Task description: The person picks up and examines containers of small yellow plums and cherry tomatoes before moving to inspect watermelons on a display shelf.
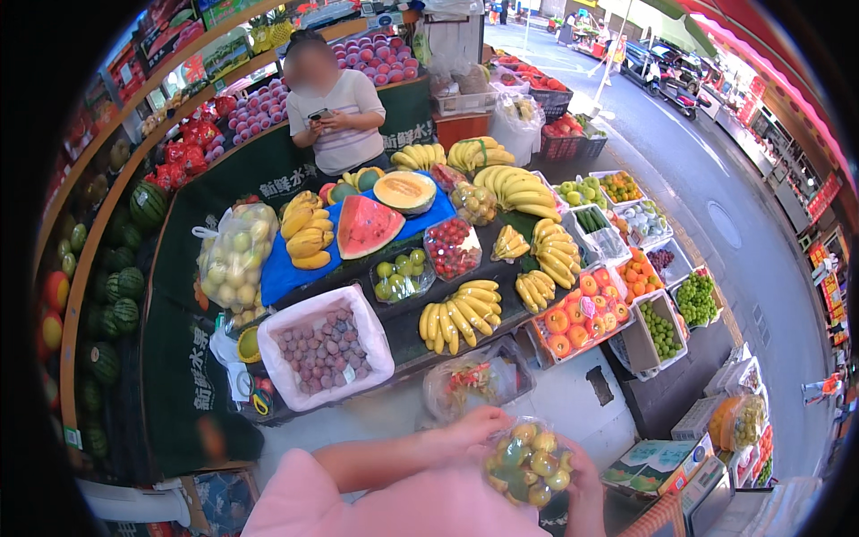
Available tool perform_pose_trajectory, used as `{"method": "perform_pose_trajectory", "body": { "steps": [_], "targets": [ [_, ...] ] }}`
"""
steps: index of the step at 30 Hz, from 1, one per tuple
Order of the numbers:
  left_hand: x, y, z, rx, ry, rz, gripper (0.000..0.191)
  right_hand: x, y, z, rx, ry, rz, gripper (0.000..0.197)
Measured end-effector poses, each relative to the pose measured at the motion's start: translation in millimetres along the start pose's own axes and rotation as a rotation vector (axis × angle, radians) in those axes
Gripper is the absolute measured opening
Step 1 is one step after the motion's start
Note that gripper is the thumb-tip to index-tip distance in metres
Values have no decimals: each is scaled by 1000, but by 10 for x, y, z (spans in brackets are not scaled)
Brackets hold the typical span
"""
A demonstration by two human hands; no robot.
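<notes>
My left hand (pixel 484 424) pinches the upper left edge of a clear plastic-wrapped pack of yellow-green fruit with a green leaf (pixel 530 463). At the pack's right side, my right hand (pixel 582 470) holds it, the fingers partly hidden behind it. The pack is held in front of my body. Beyond it lies a clear plastic bag (pixel 463 386) with red and yellow contents. On the dark stand, a lined crate of plums (pixel 325 349) is at the left, and a bunch of bananas (pixel 460 315) lies near the stand's front edge.
Across the stand, a person (pixel 339 121) holds a phone (pixel 321 115). A cut watermelon (pixel 368 227) and a halved melon (pixel 405 192) rest on blue sheeting. Boxed apples (pixel 584 312) stand to the right. Nearer, a green-and-white carton (pixel 654 463) sits by a scale (pixel 703 486).
</notes>
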State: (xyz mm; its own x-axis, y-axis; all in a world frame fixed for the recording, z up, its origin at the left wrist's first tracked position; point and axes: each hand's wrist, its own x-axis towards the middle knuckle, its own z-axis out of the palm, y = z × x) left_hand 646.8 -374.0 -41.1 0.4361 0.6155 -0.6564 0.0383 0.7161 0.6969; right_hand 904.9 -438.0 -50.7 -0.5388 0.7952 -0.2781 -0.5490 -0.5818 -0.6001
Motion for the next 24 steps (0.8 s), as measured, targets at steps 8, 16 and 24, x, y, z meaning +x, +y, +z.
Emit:
{"method": "perform_pose_trajectory", "body": {
  "steps": [8,16,24],
  "targets": [
    [285,-136,-23,-70,-6,-18,26,9,-48,23,-29,37,-24,92],
    [30,186,145,-169,-58,-42,28,27,-32,-17,-26,17,-39,92],
    [511,35,-137,-307,105,326,23,-57,-46,31,35,28,-65,97]
  ]
}}
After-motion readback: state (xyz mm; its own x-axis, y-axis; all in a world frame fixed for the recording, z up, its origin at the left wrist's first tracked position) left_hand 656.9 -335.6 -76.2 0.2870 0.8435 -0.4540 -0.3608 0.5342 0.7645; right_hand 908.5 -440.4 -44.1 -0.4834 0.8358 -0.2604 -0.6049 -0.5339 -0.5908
